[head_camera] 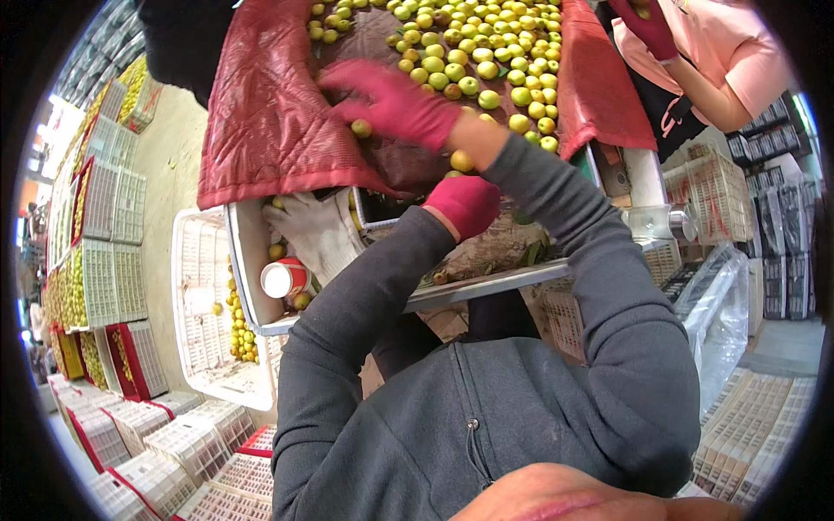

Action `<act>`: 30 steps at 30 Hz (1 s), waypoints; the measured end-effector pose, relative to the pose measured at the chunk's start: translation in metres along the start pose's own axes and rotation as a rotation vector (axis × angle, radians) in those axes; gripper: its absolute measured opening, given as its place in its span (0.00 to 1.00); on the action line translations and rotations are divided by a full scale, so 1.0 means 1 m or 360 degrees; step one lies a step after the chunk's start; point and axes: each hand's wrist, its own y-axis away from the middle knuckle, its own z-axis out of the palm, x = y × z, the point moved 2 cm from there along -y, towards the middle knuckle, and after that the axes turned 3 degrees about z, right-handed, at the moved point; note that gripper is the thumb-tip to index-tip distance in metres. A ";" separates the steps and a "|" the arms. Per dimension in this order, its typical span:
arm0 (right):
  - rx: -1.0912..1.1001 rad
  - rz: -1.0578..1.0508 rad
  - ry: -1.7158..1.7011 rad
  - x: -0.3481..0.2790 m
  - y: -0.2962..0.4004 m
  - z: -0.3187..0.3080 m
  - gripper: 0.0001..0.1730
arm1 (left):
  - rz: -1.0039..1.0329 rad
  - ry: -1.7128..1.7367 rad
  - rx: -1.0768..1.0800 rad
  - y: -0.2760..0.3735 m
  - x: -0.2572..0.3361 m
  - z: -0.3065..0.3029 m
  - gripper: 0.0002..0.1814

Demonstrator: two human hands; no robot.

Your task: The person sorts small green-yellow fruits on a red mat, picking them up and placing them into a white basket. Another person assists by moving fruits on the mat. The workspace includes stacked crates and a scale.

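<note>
Both my hands wear dark pink gloves. My right hand (394, 104), blurred, reaches leftward across the sorting table with its fingers apart. One yellow-brown fruit (361, 128) is just below those fingers, apparently not gripped. My left hand (464, 205) is curled, back toward me, at the table's near side under my right forearm; its fingers and palm are hidden. Close above it lies another yellow-brown fruit (460, 160). Many small green-yellow fruits (488, 70), jujube-like, are spread over the table's dark red-brown cloth (371, 39).
Red quilted padding (273, 117) covers the left rim. A white knit glove (319, 234) and a red-and-white cup (285, 278) lie in the left tray. A white crate (202, 365) holding fruit stands on the floor. At right are a clear jar (651, 223) and a co-worker's gloved hand (648, 29).
</note>
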 end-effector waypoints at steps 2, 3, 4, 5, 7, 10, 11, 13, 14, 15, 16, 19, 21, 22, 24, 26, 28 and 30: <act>0.0495 0.0201 0.0470 0.077 0.047 -0.080 0.25 | -0.0183 -0.0149 -0.0247 0.000 0.011 -0.014 0.10; 0.0633 0.0241 0.0713 0.121 0.075 -0.128 0.27 | -0.0171 -0.0136 -0.0284 -0.005 0.011 -0.013 0.10; 0.0499 0.0615 0.1363 0.126 0.087 -0.162 0.30 | -0.0216 -0.0116 -0.0326 -0.004 0.009 -0.011 0.11; 0.0434 0.0872 0.1677 0.156 0.120 -0.206 0.40 | -0.0215 -0.0096 -0.0379 -0.007 0.011 -0.009 0.13; 0.0135 0.1575 0.1568 0.165 0.155 -0.222 0.51 | -0.0174 -0.0059 -0.0364 -0.004 0.010 -0.010 0.13; -0.0070 0.1517 0.1845 0.121 0.159 -0.165 0.49 | -0.0260 -0.0036 -0.0442 -0.004 0.015 -0.020 0.13; -0.0120 0.1544 0.1744 0.108 0.157 -0.159 0.48 | -0.0272 -0.0014 -0.0446 -0.004 0.016 -0.021 0.14; -0.0240 0.1474 0.1608 0.101 0.162 -0.144 0.48 | -0.0263 0.0023 -0.0437 -0.006 0.016 -0.020 0.15; -0.0337 0.1414 0.1610 0.096 0.166 -0.132 0.50 | -0.0256 0.0039 -0.0425 -0.004 0.013 -0.017 0.15; -0.0433 0.1351 0.1615 0.082 0.165 -0.119 0.51 | -0.0240 0.0058 -0.0407 -0.004 0.010 -0.015 0.16; -0.0441 0.1216 0.1621 0.075 0.170 -0.105 0.51 | -0.0231 0.0066 -0.0389 -0.005 0.009 -0.014 0.16; -0.0599 0.0657 0.1147 0.037 0.161 -0.077 0.42 | -0.0198 0.0085 -0.0350 -0.003 0.005 -0.010 0.17; -0.0541 0.0556 0.0626 0.030 0.147 -0.071 0.37 | -0.0188 0.0071 -0.0338 0.000 0.002 -0.009 0.18; -0.0394 0.0381 0.0849 0.043 0.139 -0.071 0.35 | -0.0209 0.0081 -0.0316 0.000 0.004 -0.009 0.19; -0.0089 0.0343 0.1070 0.070 0.120 -0.095 0.36 | -0.0261 0.0033 -0.0351 -0.001 0.009 -0.015 0.19; 0.0128 0.0690 0.1237 0.109 0.106 -0.126 0.40 | -0.0226 -0.0009 -0.0349 -0.003 0.012 -0.016 0.19; 0.0187 0.1151 0.1338 0.139 0.093 -0.145 0.46 | -0.0229 -0.0045 -0.0347 -0.004 0.017 -0.020 0.19; -0.0044 0.1261 0.1592 0.137 0.082 -0.131 0.46 | -0.0214 -0.0061 -0.0306 -0.003 0.016 -0.019 0.17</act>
